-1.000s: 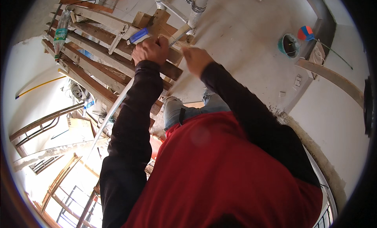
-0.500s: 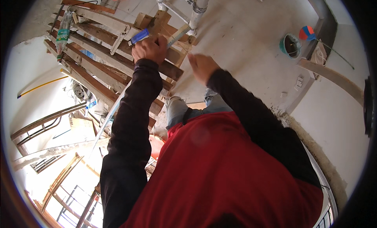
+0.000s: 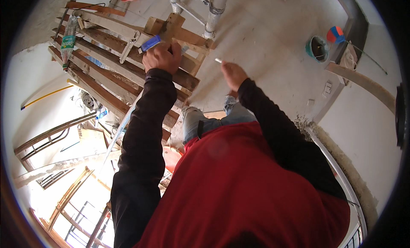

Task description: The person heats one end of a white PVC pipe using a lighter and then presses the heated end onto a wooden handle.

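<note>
My left hand [image 3: 161, 58] is closed over the wooden planks, its fingers curled and mostly hidden from above. A blue object [image 3: 150, 43] with a pale end shows right beside its knuckles; whether the hand grips it I cannot tell. To the right, above the floor, my right hand [image 3: 234, 74] pinches a short white stick [image 3: 218, 60] that juts out past the fingertips. A metal wrench-like tool [image 3: 129, 47] rests across the planks [image 3: 104, 41] left of my left hand. Shorter wood pieces [image 3: 174, 25] lie crosswise just beyond it.
A plastic bottle [image 3: 68, 44] with a green label lies at the planks' left side. White-spattered metal legs [image 3: 212, 20] stand beyond the wood. A green-rimmed bucket [image 3: 317, 49], a red-and-blue round object [image 3: 335, 35] and a curved board [image 3: 363, 82] are at the right by the wall.
My right hand has moved right, away from the planks, and the white stick now shows in its fingers. A pale strip reaching out beyond my left hand is now mostly out of sight.
</note>
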Demonstrator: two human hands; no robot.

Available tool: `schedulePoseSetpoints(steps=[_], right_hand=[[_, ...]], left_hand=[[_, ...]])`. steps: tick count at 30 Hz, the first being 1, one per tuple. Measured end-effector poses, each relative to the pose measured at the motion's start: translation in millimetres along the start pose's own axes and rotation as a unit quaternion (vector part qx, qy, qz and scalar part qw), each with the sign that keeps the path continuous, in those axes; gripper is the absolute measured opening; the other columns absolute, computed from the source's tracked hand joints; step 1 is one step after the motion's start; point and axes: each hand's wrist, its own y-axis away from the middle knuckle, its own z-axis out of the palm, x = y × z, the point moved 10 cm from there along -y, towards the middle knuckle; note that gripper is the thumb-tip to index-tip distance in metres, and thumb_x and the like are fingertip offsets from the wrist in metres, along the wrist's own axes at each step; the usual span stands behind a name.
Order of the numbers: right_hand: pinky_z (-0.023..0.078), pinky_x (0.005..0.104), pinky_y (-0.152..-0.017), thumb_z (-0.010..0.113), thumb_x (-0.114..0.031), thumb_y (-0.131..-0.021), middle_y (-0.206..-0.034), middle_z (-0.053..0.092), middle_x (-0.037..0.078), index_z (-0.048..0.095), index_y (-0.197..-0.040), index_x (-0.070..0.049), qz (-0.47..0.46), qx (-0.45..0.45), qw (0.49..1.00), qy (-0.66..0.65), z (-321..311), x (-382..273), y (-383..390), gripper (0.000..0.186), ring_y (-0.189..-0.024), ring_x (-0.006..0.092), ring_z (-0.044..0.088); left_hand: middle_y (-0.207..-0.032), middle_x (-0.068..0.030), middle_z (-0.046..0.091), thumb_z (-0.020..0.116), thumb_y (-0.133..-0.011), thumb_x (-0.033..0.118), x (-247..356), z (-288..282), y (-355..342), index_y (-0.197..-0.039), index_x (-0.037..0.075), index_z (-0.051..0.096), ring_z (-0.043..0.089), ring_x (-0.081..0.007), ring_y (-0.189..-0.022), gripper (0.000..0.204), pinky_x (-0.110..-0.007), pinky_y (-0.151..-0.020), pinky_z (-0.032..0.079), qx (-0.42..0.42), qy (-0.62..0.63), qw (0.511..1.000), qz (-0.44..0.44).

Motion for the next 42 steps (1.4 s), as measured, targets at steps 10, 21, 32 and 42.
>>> schedulePoseSetpoints(steps=[10, 21, 32, 42], right_hand=[[0.046, 0.0423, -0.060, 0.033, -0.033, -0.100, -0.063, 0.056, 0.012, 0.054, -0.077, -0.007, 0.242, 0.124, 0.944, 0.187, -39, 352, 134, 0.040, -0.062, 0.0302, 0.058], [0.033, 0.0356, -0.040, 0.036, -0.050, -0.098, -0.052, 0.041, 0.002, 0.054, -0.079, -0.011, 0.608, 0.160, 0.760, -0.163, -13, 413, 313, 0.047, -0.040, 0.0185, 0.039], [0.030, 0.0337, -0.036, 0.040, -0.047, -0.097, -0.050, 0.042, 0.002, 0.058, -0.075, -0.008, 0.443, 0.196, 0.850, -0.205, -52, 316, 164, 0.049, -0.037, 0.0162, 0.039], [0.023, 0.0284, -0.035, 0.040, -0.050, -0.098, -0.051, 0.035, -0.003, 0.057, -0.078, -0.008, 0.275, 0.247, 0.909, -0.195, -65, 176, 123, 0.049, -0.036, 0.0114, 0.030]], left_hand=[[-0.076, -0.0076, 0.068, 0.071, -0.080, 0.046, 34, 6, 1, -0.076, 0.010, 0.066, 0.066, -0.0329, -0.064, 0.037, -0.044, -0.057, 0.052, -0.042, 0.008, 0.991, 0.130], [-0.072, -0.0162, 0.065, 0.055, -0.094, 0.032, 25, -40, 25, -0.106, 0.009, 0.058, 0.063, -0.0395, -0.065, 0.026, -0.049, -0.056, 0.050, -0.087, 0.041, 0.990, 0.101], [-0.059, -0.0109, 0.055, 0.063, -0.086, 0.017, -36, -161, 95, -0.082, 0.006, 0.060, 0.059, -0.0256, -0.051, 0.012, -0.036, -0.050, 0.046, -0.018, 0.082, 0.996, 0.032], [-0.089, -0.0118, 0.068, 0.069, -0.085, 0.028, -87, -200, 56, -0.099, 0.011, 0.065, 0.067, -0.0336, -0.078, 0.022, -0.041, -0.066, 0.052, 0.098, 0.129, 0.986, -0.033]])
